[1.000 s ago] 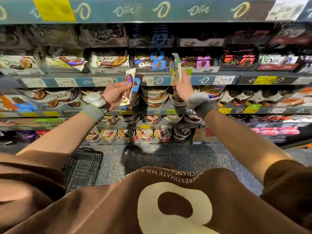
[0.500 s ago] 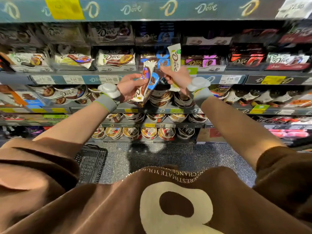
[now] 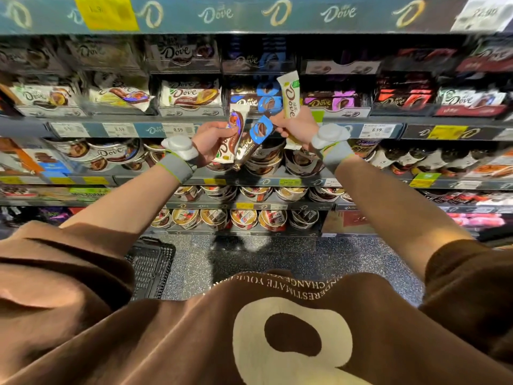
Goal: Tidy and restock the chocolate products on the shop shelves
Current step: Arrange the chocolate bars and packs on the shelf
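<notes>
Both hands grip chocolate: left hand [image 3: 209, 140] holds two bars [image 3: 236, 140], right hand [image 3: 295, 126] a cream bar [image 3: 290, 97], raised before the shelf [image 3: 194, 118] of Dove trays. Sorting looks under way; next, each bar needs its matching tray.

Lighting: dim aisle; upper shelf recess [image 3: 249, 59] lying in shadow. Motion blur smearing packets and the yellow price tag [image 3: 107, 12]. Wide-angle distortion bowing shelf edges. Shadow falling on the speckled floor [image 3: 277, 262].
</notes>
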{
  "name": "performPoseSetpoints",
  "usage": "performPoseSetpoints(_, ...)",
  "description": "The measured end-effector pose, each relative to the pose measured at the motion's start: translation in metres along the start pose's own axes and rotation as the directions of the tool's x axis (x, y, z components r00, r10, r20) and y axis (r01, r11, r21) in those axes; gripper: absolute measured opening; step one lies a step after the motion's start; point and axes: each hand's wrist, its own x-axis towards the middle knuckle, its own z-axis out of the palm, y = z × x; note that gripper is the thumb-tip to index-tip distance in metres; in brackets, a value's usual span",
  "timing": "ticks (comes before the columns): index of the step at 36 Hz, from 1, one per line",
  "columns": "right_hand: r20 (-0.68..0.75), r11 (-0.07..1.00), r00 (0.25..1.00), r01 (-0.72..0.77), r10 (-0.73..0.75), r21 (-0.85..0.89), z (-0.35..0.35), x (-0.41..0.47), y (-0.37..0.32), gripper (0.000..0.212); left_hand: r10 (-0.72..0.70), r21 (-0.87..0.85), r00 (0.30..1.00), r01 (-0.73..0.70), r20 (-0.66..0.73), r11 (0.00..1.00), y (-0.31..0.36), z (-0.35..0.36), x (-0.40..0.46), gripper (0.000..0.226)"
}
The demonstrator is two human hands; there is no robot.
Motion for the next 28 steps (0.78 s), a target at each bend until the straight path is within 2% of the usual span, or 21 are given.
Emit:
performPoseSetpoints(4, -0.089, 1.0, 0.996, 0.01, -0.008, 0.027, -0.006, 0.001, 0.007, 0.021, -0.001, -0.147, 1.0, -0.002, -0.018, 0.989, -0.006, -0.011, 0.0, 0.013)
performPoseSetpoints(6, -0.129, 0.998, 0.992, 0.02, -0.012, 0.064, -0.009, 0.004, 0.011, 0.016, 0.012, -0.17, 0.998, -0.021, -0.056, 0.985, -0.006, -0.014, -0.005, 0.014)
performPoseSetpoints(9, -0.229, 0.995, 0.973, 0.013, 0.01, 0.099, -0.013, 0.007, 0.012, 0.014, 0.049, -0.128, 0.983, -0.072, -0.175, 0.989, -0.006, -0.02, -0.009, 0.005)
performPoseSetpoints(13, -0.332, 0.968, 0.943, 0.048, 0.037, 0.246, -0.014, 0.009, 0.008, 0.017, 0.047, -0.127, 0.954, -0.088, -0.295, 0.988, -0.008, -0.027, -0.003, 0.005)
performPoseSetpoints(16, -0.386, 0.955, 0.921, 0.07, 0.049, 0.287, -0.012, 0.01, 0.006, 0.017, 0.04, -0.119, 0.948, -0.082, -0.315, 0.99, -0.005, -0.02, -0.002, 0.008)
performPoseSetpoints(19, -0.421, 0.955, 0.905, 0.068, 0.063, 0.289, -0.01, 0.013, 0.007, 0.014, 0.037, -0.045, 0.933, -0.057, -0.358, 0.997, -0.003, -0.012, 0.002, 0.025)
performPoseSetpoints(22, -0.436, 0.95, 0.896, 0.063, 0.082, 0.307, -0.008, 0.016, 0.01, 0.013, 0.013, -0.075, 0.924, -0.045, -0.383, 0.996, -0.002, -0.005, 0.01, 0.022)
performPoseSetpoints(25, -0.437, 0.945, 0.894, 0.056, 0.096, 0.321, -0.007, 0.016, 0.011, 0.016, 0.036, -0.021, 0.926, -0.048, -0.377, 0.999, 0.001, 0.0, 0.014, 0.032)
performPoseSetpoints(28, -0.427, 0.944, 0.9, 0.059, 0.09, 0.324, -0.005, 0.019, 0.009, 0.016, 0.077, 0.057, 0.94, -0.062, -0.333, 0.996, 0.009, 0.005, 0.015, 0.03)
